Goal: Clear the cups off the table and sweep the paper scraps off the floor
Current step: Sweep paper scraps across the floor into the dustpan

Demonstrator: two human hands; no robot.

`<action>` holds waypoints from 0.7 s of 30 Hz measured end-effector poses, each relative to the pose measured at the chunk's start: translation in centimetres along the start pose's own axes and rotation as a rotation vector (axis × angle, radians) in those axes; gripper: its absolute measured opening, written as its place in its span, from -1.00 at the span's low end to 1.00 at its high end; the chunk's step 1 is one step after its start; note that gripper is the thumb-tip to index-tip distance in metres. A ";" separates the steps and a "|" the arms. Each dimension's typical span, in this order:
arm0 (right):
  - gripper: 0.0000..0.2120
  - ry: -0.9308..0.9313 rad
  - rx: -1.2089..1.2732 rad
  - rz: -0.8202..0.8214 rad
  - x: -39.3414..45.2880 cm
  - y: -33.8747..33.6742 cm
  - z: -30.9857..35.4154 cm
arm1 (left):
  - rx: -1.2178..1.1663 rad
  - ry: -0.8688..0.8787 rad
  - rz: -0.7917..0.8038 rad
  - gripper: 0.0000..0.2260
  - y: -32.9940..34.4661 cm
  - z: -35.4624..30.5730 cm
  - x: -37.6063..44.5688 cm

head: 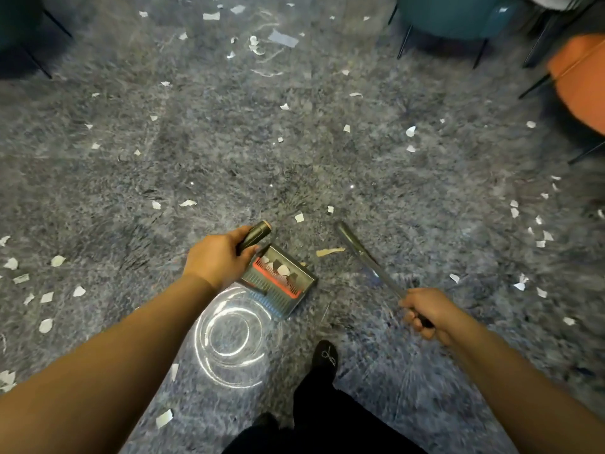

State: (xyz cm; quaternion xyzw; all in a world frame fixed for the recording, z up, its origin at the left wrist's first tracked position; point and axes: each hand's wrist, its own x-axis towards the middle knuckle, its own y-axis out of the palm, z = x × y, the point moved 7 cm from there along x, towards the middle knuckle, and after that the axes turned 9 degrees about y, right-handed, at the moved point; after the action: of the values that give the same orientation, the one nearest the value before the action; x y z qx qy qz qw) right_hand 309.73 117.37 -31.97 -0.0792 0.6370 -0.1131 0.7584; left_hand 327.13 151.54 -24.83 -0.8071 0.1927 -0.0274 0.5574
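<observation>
A person looks down at a grey speckled floor (pixel 229 152) strewn with white paper scraps (pixel 410 131), thickest toward the top centre and along both side edges. Just below centre, the left hand (pixel 217 258) curls its fingers round the dark handle (pixel 253 236) of a dustpan (pixel 283 280) that sits on the floor beneath it; a few scraps lie in the pan beside a red comb strip. At lower right, the right hand (pixel 425 314) grips a thin metal broom handle (pixel 366 257), which runs up and left toward centre. The handle is blurred and the broom's head cannot be made out. A bright ring of reflected light glares at lower centre. A black shoe (pixel 325 355) and dark trousers fill the bottom edge. Teal and orange chairs (pixel 458 14) are cut off at the upper right. No cups or table are in view.
</observation>
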 end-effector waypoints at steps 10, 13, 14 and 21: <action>-0.72 0.042 0.048 -0.040 2.0 -3.2 4.1 | 0.025 0.011 0.057 -0.56 -1.2 -1.3 5.5; -0.75 0.082 -0.031 -0.032 2.5 -2.6 3.9 | 0.003 0.001 0.059 -0.58 -1.8 -0.9 5.9; -0.77 0.089 -0.054 -0.026 2.7 -2.3 3.7 | -0.003 0.001 0.060 -0.59 -2.0 -0.8 6.0; -0.84 0.105 -0.100 -0.043 3.1 0.7 2.6 | -0.065 0.004 0.050 -0.61 -4.3 1.1 6.7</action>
State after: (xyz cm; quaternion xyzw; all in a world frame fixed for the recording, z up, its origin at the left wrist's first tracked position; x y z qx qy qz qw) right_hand 312.85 117.10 -34.66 -0.1245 0.6789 -0.1013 0.7165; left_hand 334.79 151.53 -22.48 -0.8197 0.2145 -0.0088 0.5310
